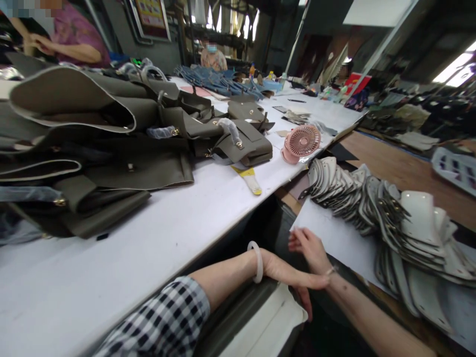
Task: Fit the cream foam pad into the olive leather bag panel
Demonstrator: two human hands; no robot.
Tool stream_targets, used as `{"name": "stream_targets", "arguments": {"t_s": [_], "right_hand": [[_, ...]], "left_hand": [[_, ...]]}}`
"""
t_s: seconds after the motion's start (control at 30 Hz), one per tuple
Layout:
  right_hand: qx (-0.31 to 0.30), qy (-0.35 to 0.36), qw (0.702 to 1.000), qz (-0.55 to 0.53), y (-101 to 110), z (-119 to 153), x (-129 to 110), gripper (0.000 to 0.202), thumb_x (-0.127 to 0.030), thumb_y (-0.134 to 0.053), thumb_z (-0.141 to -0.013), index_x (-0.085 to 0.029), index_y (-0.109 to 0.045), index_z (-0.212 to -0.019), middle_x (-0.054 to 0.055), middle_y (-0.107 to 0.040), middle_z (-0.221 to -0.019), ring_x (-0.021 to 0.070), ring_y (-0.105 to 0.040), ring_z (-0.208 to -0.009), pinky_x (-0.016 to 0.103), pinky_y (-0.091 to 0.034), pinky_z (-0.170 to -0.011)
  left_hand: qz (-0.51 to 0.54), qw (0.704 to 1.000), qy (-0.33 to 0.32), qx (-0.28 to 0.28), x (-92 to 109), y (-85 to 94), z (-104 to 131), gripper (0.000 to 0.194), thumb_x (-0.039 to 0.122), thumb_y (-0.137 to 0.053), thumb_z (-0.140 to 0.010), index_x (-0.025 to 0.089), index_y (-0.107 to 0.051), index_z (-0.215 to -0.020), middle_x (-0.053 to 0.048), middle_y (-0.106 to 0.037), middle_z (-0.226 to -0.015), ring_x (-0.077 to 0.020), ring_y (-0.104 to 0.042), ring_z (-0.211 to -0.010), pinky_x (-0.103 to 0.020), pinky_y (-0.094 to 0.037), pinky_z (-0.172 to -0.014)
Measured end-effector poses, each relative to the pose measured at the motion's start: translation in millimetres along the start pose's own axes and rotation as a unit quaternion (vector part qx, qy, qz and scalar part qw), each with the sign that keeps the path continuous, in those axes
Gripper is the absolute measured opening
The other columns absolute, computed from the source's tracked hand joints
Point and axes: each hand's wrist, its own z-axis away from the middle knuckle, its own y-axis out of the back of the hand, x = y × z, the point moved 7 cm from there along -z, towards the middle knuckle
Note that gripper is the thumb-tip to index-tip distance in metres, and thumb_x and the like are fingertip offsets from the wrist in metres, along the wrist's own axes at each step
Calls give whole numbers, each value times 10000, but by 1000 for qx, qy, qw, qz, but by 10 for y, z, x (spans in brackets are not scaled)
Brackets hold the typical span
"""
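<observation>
My left hand, with a white bangle at the wrist, reaches over the end of a dark green bag piece with a pale panel. Its fingers hang down over the far edge, spread from the thumb side, touching or very near the piece. My right hand is raised just beyond the left one, close to the corner of a white sheet. Its fingers are curled and slightly blurred; whether anything is between them cannot be made out. The right wrist lies close beside the left hand's fingertips.
Dark green bags are heaped on the white table at the left. A pink fan stands near its edge. Stacked curved pieces lie at the right. Two people, one in purple, are across the table.
</observation>
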Motion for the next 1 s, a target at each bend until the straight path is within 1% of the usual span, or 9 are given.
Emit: {"name": "stream_targets", "arguments": {"t_s": [0.1,0.2,0.37,0.47,0.6,0.67,0.73,0.87,1.0], "right_hand": [[-5,113,977,183,-189,-647,-772,456,-584,-391,-936,-164,-565,-968,104,-666,-955,210,-655,-875,355,-529,-826],[-44,146,949,275,-651,-1143,-1365,500,-524,-636,-850,-130,-571,-1152,172,-615,-1210,286,-577,-1145,409,-434,-1008],[-105,133,912,373,-1163,-1356,-1571,362,-253,-636,-859,-54,-585,-1157,265,-543,-1307,359,-561,-1185,451,-445,-988],[-132,155,897,393,-906,-1119,-1465,290,-100,-556,-836,-76,-591,-1122,229,-609,-1221,336,-585,-1150,424,-457,-967],[-167,171,906,350,22,-503,-1124,308,-114,-515,-815,-147,-554,-1119,107,-684,-1048,226,-663,-925,312,-524,-811],[-242,62,957,145,475,-71,-762,320,-190,-507,-822,-151,-515,-1139,67,-683,-941,175,-662,-718,261,-537,-629],[-276,-56,959,47,789,415,-352,356,-385,-562,-860,-155,-515,-1128,26,-642,-789,146,-606,-566,232,-503,-491],[-378,-166,909,53,758,1287,216,414,-530,-601,-869,-147,-576,-1025,-3,-590,-715,87,-517,-487,176,-463,-415],[-400,-181,893,99,425,1557,336,325,-472,-540,-912,-153,-584,-959,-29,-551,-660,69,-481,-434,145,-403,-351]], "left_hand": [[62,995,73,-28,-74,-60,37,798,781,-203,-886,152,-687,-812,-59,-665,-740,-186,-661,-745,-311,-513,-791],[61,994,85,8,-84,-44,95,801,878,-293,-780,170,-648,-896,-44,-653,-799,-184,-641,-814,-313,-490,-833],[-39,998,39,28,39,-43,195,888,965,-478,-555,174,-605,-938,-69,-644,-938,-274,-609,-1020,-381,-452,-939],[-67,997,33,-2,121,-104,235,612,680,-682,-690,157,-563,-987,-60,-644,-921,-264,-617,-999,-372,-465,-908],[-14,998,64,15,117,-102,242,594,350,-760,-604,168,-472,-1090,-39,-642,-942,-238,-604,-989,-351,-471,-879],[3,997,73,15,86,-98,231,619,302,-757,-558,172,-463,-1087,-30,-635,-945,-225,-600,-947,-338,-473,-848],[13,997,77,11,53,-98,220,654,281,-754,-534,167,-454,-1105,-35,-632,-978,-218,-597,-928,-334,-473,-838],[8,998,70,2,42,-116,221,757,307,-737,-576,122,-415,-1236,-75,-641,-1043,-228,-600,-964,-343,-479,-865],[-36,995,91,30,63,-98,266,864,358,-698,-643,57,-378,-1388,-135,-631,-1190,-275,-605,-1085,-359,-488,-908]]}}
